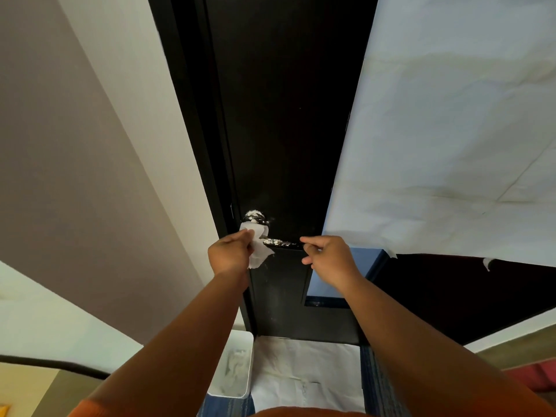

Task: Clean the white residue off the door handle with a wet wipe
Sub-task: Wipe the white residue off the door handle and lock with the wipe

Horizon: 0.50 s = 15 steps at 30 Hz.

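Observation:
A dark lever door handle (281, 242) with white residue sits on a black door (282, 130). Its round base (254, 217) is smeared white too. My left hand (230, 254) pinches a white wet wipe (257, 242) and holds it against the handle near the base. My right hand (326, 255) grips the free right end of the lever with curled fingers. The wipe hangs down below the lever.
White paper (451, 130) is taped over the surface right of the door. A white bin (233, 365) with crumpled wipes stands on the floor below left. More white paper (307, 371) lies on the floor at the door's foot. A wall (75, 176) is to the left.

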{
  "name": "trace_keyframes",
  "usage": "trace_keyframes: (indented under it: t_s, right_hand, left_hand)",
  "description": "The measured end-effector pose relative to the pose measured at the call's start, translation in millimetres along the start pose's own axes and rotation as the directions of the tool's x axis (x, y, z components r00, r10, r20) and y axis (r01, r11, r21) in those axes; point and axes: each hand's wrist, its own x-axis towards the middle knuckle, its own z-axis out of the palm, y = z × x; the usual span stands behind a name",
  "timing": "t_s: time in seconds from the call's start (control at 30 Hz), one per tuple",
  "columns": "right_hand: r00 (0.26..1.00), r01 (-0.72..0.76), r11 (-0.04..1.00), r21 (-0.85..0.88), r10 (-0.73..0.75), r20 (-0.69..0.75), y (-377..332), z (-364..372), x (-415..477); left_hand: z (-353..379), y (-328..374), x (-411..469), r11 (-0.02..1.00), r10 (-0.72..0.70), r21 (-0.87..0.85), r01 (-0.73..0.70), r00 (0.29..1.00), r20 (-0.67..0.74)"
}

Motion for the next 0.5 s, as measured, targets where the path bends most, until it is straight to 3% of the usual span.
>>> trace_keyframes:
  t_s: [0.2,0.5]
  right_hand:
    - [1.0,0.004,1.0,-0.006,-0.004,0.004,1.8,0.2,0.1]
    - [1.0,-0.008,1.0,-0.007,0.008,0.001,1.1,0.3,-0.3]
  left_hand:
    - [-3.3,-19.1,-6.3,0.995,0.088,0.053,-0.085,0.995,-0.047]
    - [2.8,-4.6,-0.3,0.996,0.065,0.065,-0.062,0.997,-0.038]
